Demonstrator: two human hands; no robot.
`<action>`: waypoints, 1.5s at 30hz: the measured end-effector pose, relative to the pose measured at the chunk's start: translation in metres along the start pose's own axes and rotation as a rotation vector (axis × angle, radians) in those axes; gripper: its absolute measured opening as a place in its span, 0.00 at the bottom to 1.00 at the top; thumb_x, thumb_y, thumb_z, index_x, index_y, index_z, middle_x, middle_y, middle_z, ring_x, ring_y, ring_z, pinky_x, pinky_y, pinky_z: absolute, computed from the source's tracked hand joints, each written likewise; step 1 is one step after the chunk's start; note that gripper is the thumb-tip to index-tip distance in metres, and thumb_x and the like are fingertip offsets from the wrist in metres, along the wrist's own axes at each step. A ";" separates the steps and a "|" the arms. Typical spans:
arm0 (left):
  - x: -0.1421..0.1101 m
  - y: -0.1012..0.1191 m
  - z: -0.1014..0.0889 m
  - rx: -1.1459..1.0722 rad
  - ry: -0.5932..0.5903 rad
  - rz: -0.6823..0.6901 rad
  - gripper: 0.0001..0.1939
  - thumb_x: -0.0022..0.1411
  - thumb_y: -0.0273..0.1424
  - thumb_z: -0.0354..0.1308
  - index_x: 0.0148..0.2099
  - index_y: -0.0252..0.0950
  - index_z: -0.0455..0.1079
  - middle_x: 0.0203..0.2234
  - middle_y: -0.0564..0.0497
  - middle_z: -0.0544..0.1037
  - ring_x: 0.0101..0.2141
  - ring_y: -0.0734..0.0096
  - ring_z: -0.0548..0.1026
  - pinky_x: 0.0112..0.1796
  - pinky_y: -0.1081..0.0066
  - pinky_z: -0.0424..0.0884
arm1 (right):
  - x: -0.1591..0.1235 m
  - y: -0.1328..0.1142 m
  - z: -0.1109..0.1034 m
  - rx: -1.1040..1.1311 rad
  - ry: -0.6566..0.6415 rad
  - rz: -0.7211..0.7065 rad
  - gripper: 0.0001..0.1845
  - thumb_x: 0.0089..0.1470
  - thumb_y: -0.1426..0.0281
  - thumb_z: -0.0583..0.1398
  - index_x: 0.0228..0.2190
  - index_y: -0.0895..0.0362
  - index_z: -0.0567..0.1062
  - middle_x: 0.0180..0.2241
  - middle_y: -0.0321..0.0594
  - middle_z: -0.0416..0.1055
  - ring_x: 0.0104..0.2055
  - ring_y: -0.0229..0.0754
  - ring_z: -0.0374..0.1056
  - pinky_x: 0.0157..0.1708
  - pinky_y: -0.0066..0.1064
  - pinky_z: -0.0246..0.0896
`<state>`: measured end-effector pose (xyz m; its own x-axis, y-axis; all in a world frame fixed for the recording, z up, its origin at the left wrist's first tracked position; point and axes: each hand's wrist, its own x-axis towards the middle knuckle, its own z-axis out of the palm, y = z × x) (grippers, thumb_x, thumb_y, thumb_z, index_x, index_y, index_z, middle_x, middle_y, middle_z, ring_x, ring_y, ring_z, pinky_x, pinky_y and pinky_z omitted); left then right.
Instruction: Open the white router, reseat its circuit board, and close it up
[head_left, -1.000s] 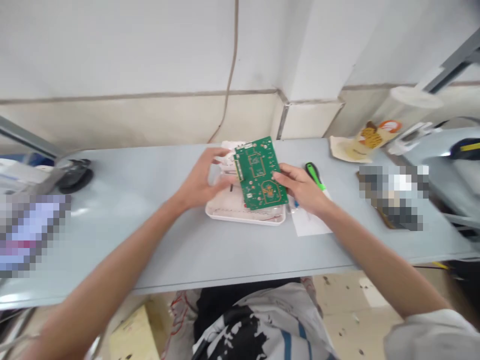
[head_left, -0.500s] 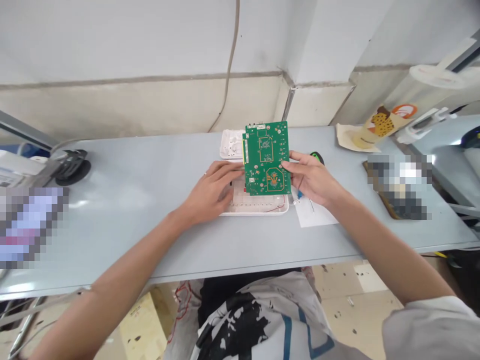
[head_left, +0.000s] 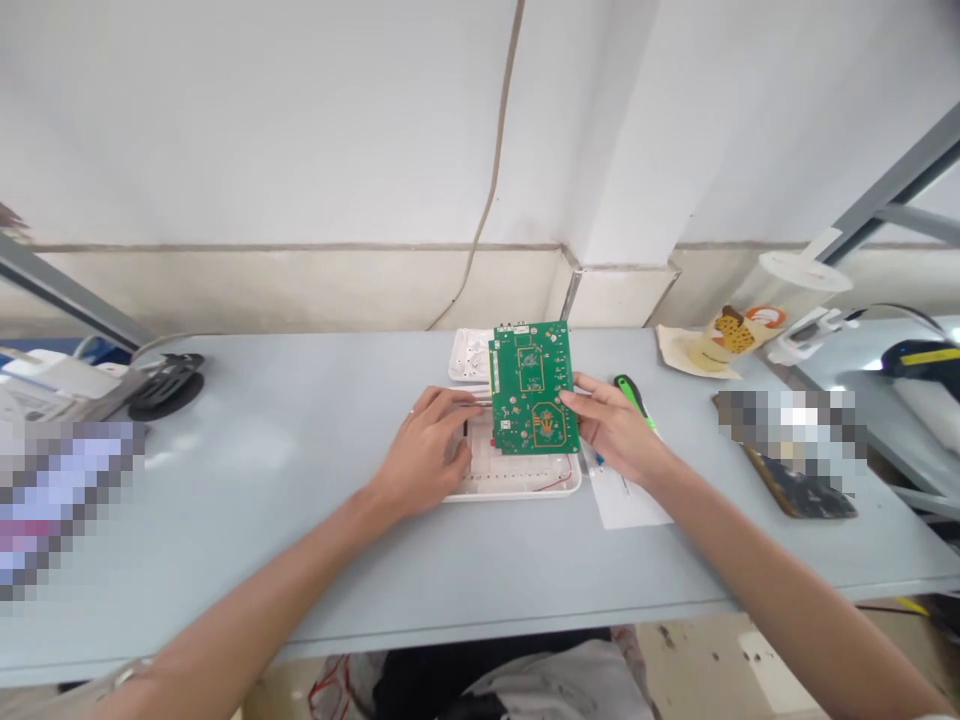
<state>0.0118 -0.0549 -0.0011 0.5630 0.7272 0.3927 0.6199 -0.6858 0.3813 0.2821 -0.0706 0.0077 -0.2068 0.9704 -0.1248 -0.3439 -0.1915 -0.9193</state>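
My right hand [head_left: 619,425] pinches the right edge of a green circuit board [head_left: 531,390], thumb on its face and fingers behind. The board is raised and tilted above a shallow white plastic housing [head_left: 525,485]. My left hand [head_left: 427,445] curves over the housing's left side, thumb inside and fingers bent over the far part, gripping it. A thin red wire [head_left: 553,484] lies inside the housing. Behind the board sits a smaller white plastic part [head_left: 466,355], partly hidden. Beyond my right hand lies a green-and-black screwdriver [head_left: 634,400], its middle covered by the hand.
White paper [head_left: 630,508] lies under my right hand. At the right are a blurred phone [head_left: 806,480] and a plastic drink cup [head_left: 739,325] on a napkin [head_left: 675,350]. At the left are a black round stand [head_left: 169,390] and a blurred screen [head_left: 64,490]. A cable [head_left: 499,150] hangs down the wall.
My view has tilted up, so the table and everything on it appear lower. My right hand still holds the board over the housing, and my left hand stays at the housing's left side.
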 end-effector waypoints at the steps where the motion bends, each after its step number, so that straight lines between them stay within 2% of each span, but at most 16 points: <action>1: 0.000 0.001 0.001 -0.002 0.002 -0.008 0.22 0.61 0.19 0.55 0.55 0.37 0.76 0.54 0.42 0.77 0.56 0.50 0.71 0.55 0.46 0.75 | -0.001 0.000 0.000 0.010 0.008 0.001 0.18 0.51 0.60 0.73 0.42 0.52 0.79 0.45 0.40 0.83 0.44 0.46 0.79 0.48 0.39 0.76; 4: -0.001 0.004 0.004 -0.002 -0.005 -0.025 0.21 0.60 0.20 0.56 0.54 0.36 0.77 0.53 0.42 0.77 0.56 0.50 0.71 0.58 0.45 0.73 | -0.004 0.003 -0.002 0.018 0.061 0.002 0.18 0.49 0.62 0.74 0.41 0.52 0.80 0.43 0.40 0.83 0.43 0.47 0.80 0.47 0.41 0.76; 9: -0.002 0.006 0.009 -0.021 0.012 -0.054 0.20 0.61 0.21 0.56 0.54 0.37 0.78 0.53 0.42 0.77 0.57 0.50 0.70 0.57 0.45 0.73 | -0.006 0.004 -0.007 -0.025 0.076 -0.038 0.17 0.53 0.61 0.72 0.44 0.50 0.80 0.46 0.41 0.82 0.46 0.51 0.79 0.47 0.45 0.77; 13: 0.003 0.001 0.003 -0.060 0.038 0.022 0.20 0.63 0.27 0.60 0.57 0.38 0.75 0.56 0.40 0.75 0.58 0.50 0.69 0.59 0.44 0.70 | -0.004 0.000 -0.006 -0.027 0.078 -0.039 0.19 0.50 0.60 0.73 0.43 0.50 0.79 0.46 0.41 0.82 0.48 0.52 0.79 0.47 0.46 0.77; 17: 0.008 -0.010 -0.007 -0.110 0.004 0.119 0.22 0.69 0.34 0.59 0.63 0.43 0.71 0.67 0.42 0.67 0.68 0.51 0.62 0.66 0.43 0.61 | -0.001 0.000 -0.007 -0.015 0.094 -0.057 0.19 0.52 0.59 0.71 0.45 0.50 0.79 0.46 0.39 0.82 0.46 0.48 0.79 0.46 0.42 0.76; 22: 0.008 -0.023 -0.011 -0.072 -0.098 0.140 0.28 0.72 0.43 0.57 0.69 0.43 0.64 0.74 0.41 0.58 0.75 0.49 0.49 0.71 0.41 0.52 | -0.002 0.001 -0.007 -0.025 0.098 -0.052 0.21 0.50 0.59 0.71 0.44 0.51 0.78 0.45 0.40 0.82 0.46 0.49 0.79 0.46 0.42 0.76; 24: 0.008 -0.025 -0.008 -0.049 -0.163 0.144 0.31 0.73 0.46 0.55 0.72 0.42 0.61 0.75 0.39 0.54 0.75 0.48 0.47 0.71 0.41 0.50 | -0.004 0.000 -0.008 -0.013 0.097 -0.058 0.20 0.49 0.60 0.72 0.43 0.52 0.79 0.45 0.41 0.82 0.47 0.50 0.79 0.47 0.44 0.76; 28: 0.010 -0.026 -0.002 -0.083 -0.260 0.138 0.33 0.75 0.49 0.51 0.75 0.40 0.57 0.73 0.38 0.57 0.73 0.49 0.53 0.71 0.44 0.51 | -0.006 -0.001 -0.011 -0.007 0.096 -0.083 0.15 0.52 0.63 0.71 0.42 0.52 0.79 0.45 0.39 0.82 0.49 0.49 0.78 0.49 0.43 0.75; 32: 0.015 -0.026 0.001 -0.110 -0.248 0.113 0.33 0.74 0.51 0.51 0.73 0.42 0.59 0.71 0.39 0.61 0.69 0.48 0.58 0.69 0.44 0.56 | -0.005 0.000 -0.014 0.012 0.068 -0.127 0.18 0.51 0.61 0.72 0.43 0.53 0.79 0.43 0.39 0.82 0.48 0.49 0.78 0.49 0.44 0.76; 40: 0.015 -0.032 0.002 -0.127 -0.203 0.098 0.28 0.75 0.47 0.52 0.72 0.45 0.63 0.70 0.43 0.63 0.69 0.46 0.56 0.69 0.40 0.54 | 0.002 0.006 -0.014 0.015 0.092 -0.180 0.20 0.52 0.57 0.73 0.43 0.51 0.77 0.45 0.38 0.82 0.48 0.50 0.79 0.50 0.45 0.78; 45: 0.012 -0.033 0.003 -0.161 -0.189 0.058 0.29 0.77 0.46 0.49 0.73 0.43 0.60 0.71 0.43 0.61 0.71 0.51 0.54 0.70 0.42 0.53 | -0.002 0.010 -0.007 -0.097 0.171 -0.319 0.24 0.51 0.57 0.75 0.46 0.49 0.76 0.42 0.35 0.84 0.42 0.47 0.81 0.45 0.43 0.81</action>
<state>-0.0003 -0.0237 -0.0111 0.6964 0.6688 0.2602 0.4974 -0.7112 0.4968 0.2856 -0.0732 -0.0044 0.0557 0.9911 0.1207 -0.2758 0.1315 -0.9522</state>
